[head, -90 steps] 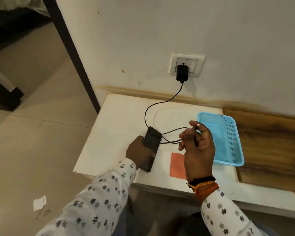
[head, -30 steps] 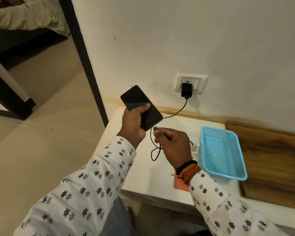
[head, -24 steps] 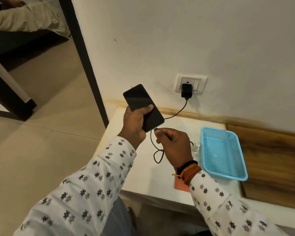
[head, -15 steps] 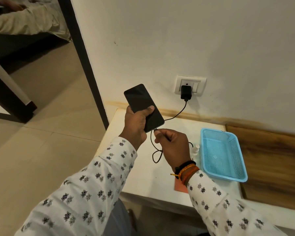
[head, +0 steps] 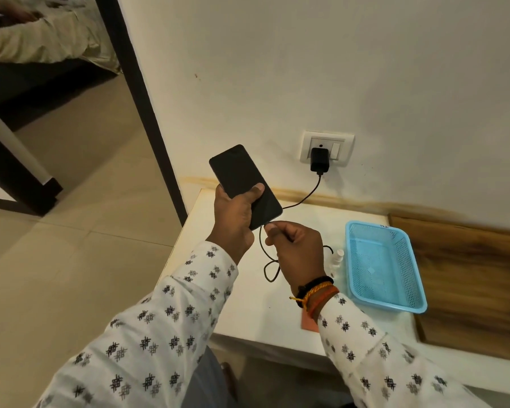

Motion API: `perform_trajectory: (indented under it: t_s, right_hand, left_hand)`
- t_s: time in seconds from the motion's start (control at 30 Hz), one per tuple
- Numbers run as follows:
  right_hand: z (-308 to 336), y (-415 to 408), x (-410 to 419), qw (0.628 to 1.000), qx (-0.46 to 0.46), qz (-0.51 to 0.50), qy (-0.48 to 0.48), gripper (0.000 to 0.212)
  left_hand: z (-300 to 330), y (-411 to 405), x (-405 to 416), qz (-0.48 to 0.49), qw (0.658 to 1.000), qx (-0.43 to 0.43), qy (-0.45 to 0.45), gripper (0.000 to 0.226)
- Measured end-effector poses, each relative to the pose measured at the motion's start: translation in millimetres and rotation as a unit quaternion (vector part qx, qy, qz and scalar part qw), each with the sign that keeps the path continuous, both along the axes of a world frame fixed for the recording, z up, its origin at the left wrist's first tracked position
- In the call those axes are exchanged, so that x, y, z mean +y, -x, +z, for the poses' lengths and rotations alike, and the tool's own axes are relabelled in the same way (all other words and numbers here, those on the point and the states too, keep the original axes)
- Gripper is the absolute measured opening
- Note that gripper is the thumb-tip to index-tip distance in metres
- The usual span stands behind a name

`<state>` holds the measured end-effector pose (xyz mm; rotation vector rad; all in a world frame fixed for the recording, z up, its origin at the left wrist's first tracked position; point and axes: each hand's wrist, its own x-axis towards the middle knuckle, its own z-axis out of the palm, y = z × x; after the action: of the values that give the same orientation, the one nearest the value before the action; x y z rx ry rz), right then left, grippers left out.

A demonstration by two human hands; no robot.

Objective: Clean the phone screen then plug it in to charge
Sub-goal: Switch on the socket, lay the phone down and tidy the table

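Left hand (head: 233,219) grips phone (head: 243,184) above table (head: 248,313) edge.

Three seconds ago the phone (head: 245,184) lay on the white table (head: 206,231) — now the left hand (head: 234,219) holds it raised, top toward 11 o'clock. The right hand (head: 296,248) has brought the cable plug (head: 268,223) to its lower edge — apart a second ago.

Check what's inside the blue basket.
The blue basket shows only its mesh floor with a small pale patch at the centre; nothing else visible inside. The near wall's inner face is out of sight.
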<state>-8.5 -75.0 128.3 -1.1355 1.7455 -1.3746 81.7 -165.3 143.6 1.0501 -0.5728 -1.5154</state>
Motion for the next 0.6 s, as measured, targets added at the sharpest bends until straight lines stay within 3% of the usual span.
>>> perform_trajectory:
  t_s: [0.17, 0.43, 0.6]
  right_hand:
    - [11, 14, -10, 0.995, 0.054, 0.089, -0.009, 0.014]
    - [33, 76, -44, 0.995, 0.101, 0.023, 0.002, 0.003]
    - [32, 106, -61, 0.991, 0.111, 0.026, -0.063, 0.025]
  left_hand:
    - [-2, -5, -10, 0.024, 0.999, 0.034, -0.014, 0.042]
    - [-14, -14, -12, 0.083, 0.988, 0.121, -0.05, 0.047]
    - [-17, -21, -20, 0.085, 0.975, 0.182, -0.093, 0.042]
